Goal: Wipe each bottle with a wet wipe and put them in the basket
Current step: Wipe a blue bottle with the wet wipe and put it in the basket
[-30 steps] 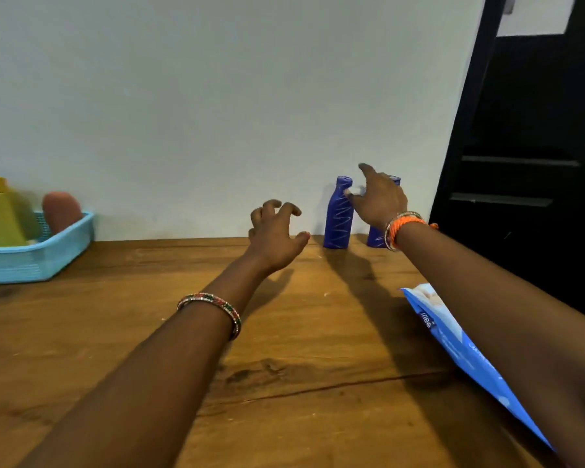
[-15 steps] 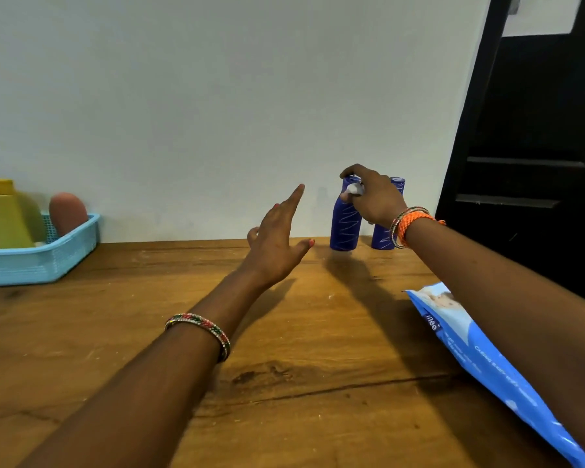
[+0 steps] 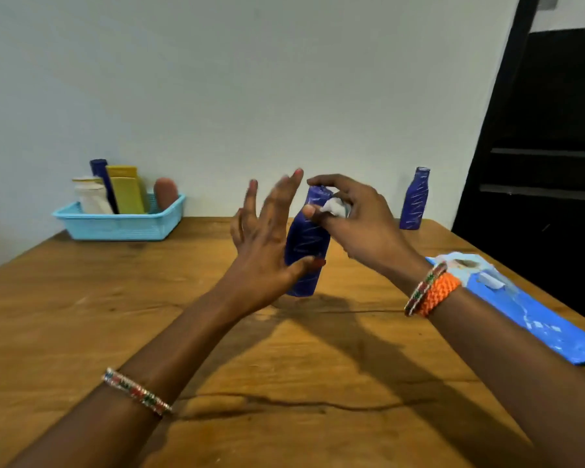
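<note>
Blue bottle (image 3: 305, 246), narrow-necked, held tilted above the wooden table (image 3: 81, 315), mid-frame. Right hand (image 3: 358, 224) pinches its neck, a crumpled white wet wipe (image 3: 335, 208) tucked under the fingers; left hand (image 3: 264, 251) spread, thumb against the lower body. Likely light, rigid plastic, slick once damp; best gripped round the body. A second blue bottle (image 3: 415, 201) stands by the wall; turquoise basket (image 3: 115, 224) well apart at left, already holding several containers. Bottle label is blurred and its far side hidden; the wipes pack (image 3: 537, 319) is partly behind the right forearm.

The table (image 3: 115, 315) was brown wood, smooth, with dark cracks; the basket (image 3: 115, 226) was light blue plastic with tiny holes; the wipes pack (image 3: 534, 319) looked shiny and crinkly.
</note>
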